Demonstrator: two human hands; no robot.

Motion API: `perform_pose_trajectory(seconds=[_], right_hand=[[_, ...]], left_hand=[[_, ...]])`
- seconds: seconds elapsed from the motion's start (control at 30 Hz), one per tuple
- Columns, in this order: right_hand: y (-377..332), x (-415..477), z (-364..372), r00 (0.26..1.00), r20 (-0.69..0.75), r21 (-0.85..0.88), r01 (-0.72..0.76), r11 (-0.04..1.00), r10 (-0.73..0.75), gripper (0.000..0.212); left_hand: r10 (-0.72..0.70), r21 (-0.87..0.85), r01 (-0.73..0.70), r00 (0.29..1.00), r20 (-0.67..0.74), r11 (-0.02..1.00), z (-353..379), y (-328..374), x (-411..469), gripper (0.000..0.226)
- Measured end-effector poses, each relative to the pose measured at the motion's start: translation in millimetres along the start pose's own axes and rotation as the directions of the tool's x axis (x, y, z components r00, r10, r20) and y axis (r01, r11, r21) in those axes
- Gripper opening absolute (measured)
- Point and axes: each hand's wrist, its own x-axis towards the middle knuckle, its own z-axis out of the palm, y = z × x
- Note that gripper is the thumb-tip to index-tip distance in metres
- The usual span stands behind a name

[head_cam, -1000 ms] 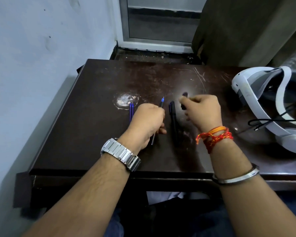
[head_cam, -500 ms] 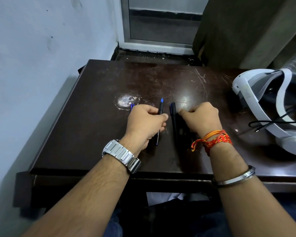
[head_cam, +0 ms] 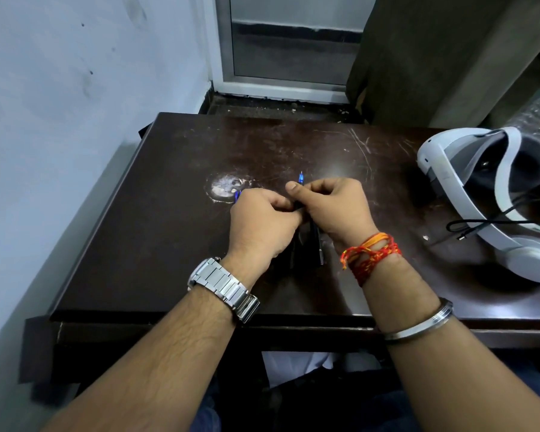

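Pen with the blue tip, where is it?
Head view, centre of the table: the pen is held between the left hand and right hand, tip poking out beyond them.

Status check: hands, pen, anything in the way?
Left hand and right hand both pinch blue-tipped pen, tip pointing away. Black pen lies on table beneath them. Headset off right, apart.

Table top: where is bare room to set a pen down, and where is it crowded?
Bare: the wide strip between the table's left edge and the left hand; the far band beyond the scuff mark. Narrower: between right hand and headset, where a cable lies. Crowded: mid-table, where both hands hold a pen over other dark pens.
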Motion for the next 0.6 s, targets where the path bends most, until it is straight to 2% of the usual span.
perform_pose_trajectory(seconds=[0.13,0.27,0.37,0.43,0.53,0.6], right_hand=[[-1.1,4.0,1.0,0.994,0.101,0.119,-0.063,0.991,0.051,0.025],[-3.6,3.3,2.2,0.984,0.16,0.181,-0.105,0.978,0.076,0.033],[-1.7,-1.2,7.2,0.99,0.124,0.206,-0.088,0.975,0.064,0.025],[-3.3,-0.5,8.1,0.992,0.106,0.29,-0.098,0.952,0.07,0.012],[-8.7,1.0,8.0,0.986,0.131,0.415,-0.146,0.898,0.1,0.004],[-6.4,0.7,8.5,0.991,0.103,0.387,-0.115,0.915,0.081,0.016]], left_hand=[[0.006,-0.019,-0.006,1.0,0.024,1.0,-3.3,4.1,0.8,0.017],[0.043,-0.002,-0.042,0.999,0.019,0.999,-4.3,2.9,0.6,0.011],[0.061,0.008,-0.061,0.998,0.001,0.998,-2.3,-0.6,1.0,0.008],[0.052,-0.015,-0.052,0.999,-0.003,0.999,-1.4,-1.5,2.2,0.011],[0.049,-0.038,-0.049,0.999,-0.009,0.998,-1.6,-3.1,6.0,0.015],[0.061,-0.019,-0.062,0.998,-0.026,0.998,-1.4,-4.6,7.4,0.015]])
